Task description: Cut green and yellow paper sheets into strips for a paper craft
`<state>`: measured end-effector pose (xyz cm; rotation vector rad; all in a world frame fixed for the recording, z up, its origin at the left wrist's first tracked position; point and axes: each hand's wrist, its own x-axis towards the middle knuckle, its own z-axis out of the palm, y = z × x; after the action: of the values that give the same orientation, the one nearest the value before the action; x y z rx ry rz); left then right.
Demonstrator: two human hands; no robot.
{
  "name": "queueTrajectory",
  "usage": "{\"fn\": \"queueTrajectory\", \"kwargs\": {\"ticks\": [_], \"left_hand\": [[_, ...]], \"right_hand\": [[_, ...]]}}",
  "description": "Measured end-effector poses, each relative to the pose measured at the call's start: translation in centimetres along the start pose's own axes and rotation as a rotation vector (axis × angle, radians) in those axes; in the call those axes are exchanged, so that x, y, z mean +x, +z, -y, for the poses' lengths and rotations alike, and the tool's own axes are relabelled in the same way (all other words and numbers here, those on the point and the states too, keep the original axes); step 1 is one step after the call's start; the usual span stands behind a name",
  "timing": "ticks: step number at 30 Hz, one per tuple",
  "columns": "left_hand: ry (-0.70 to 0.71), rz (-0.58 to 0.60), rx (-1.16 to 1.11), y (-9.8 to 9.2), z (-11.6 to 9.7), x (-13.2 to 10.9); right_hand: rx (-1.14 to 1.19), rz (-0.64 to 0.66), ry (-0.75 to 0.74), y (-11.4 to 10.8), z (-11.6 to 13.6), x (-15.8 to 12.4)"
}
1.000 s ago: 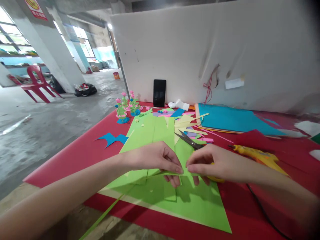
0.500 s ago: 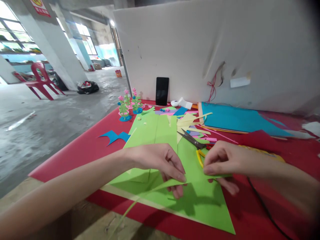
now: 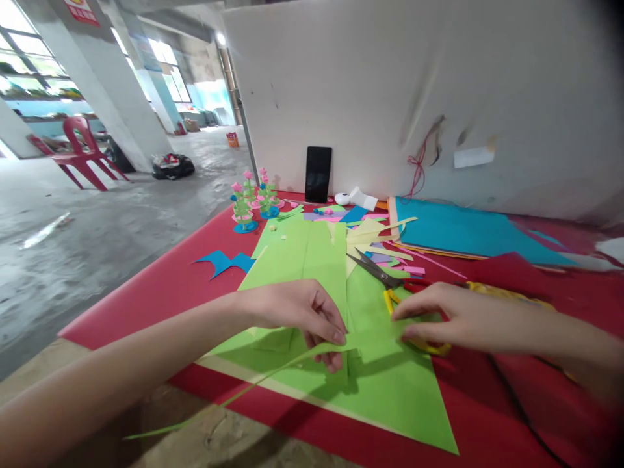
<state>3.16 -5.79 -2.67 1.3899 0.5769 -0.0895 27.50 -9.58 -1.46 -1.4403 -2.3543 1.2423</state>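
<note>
Between the thumb and fingers of my left hand (image 3: pixel 307 312) is a narrow green paper strip (image 3: pixel 277 372). Its long tail hangs down to the left, past the table's front edge. My right hand (image 3: pixel 448 318) hovers by the yellow-and-red handles of the scissors (image 3: pixel 377 270), its thumb and index finger apart. The scissors lie with dark blades pointing up and left, their handles partly hidden by that hand. Below both hands are large green paper sheets (image 3: pixel 400 403).
Small paper flower ornaments (image 3: pixel 244 211) stand at the far left of the red-covered table. Blue paper scraps (image 3: pixel 221 263) lie nearer. A black phone (image 3: pixel 318 174) leans on the white panel. Blue sheets (image 3: pixel 458 227) are stacked at the back right. A dark cable (image 3: pixel 514 396) runs at right.
My right hand has let go of the strip and its fingers have parted near the scissors. My left hand has shifted slightly left with the strip.
</note>
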Motion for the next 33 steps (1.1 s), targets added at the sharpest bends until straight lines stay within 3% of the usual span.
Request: {"fn": "queueTrajectory", "kwargs": {"ticks": [5,8,11,16,20,29,33], "left_hand": [[-0.023,-0.003,0.011,0.5,0.0,0.6],[0.002,-0.104,0.148,0.6,0.2,0.6],[0.004,-0.209,0.244,0.6,0.4,0.4],[0.015,-0.260,0.317,0.8,0.4,-0.1],[0.020,-0.218,0.300,0.8,0.1,-0.4],[0.039,-0.018,0.032,0.7,0.4,-0.3],[0.041,0.007,0.013,0.8,0.3,-0.3]], "right_hand": [[0.001,0.093,-0.040,2.0,2.7,1.2],[0.110,0.145,-0.017,2.8,3.3,1.6],[0.193,0.154,0.045,2.8,3.1,1.7],[0.227,0.161,0.090,2.3,3.3,1.6],[0.241,0.189,0.092,2.0,3.7,1.6],[0.299,0.280,0.062,1.7,3.4,1.6],[0.294,0.298,0.050,1.6,3.2,1.5]]}}
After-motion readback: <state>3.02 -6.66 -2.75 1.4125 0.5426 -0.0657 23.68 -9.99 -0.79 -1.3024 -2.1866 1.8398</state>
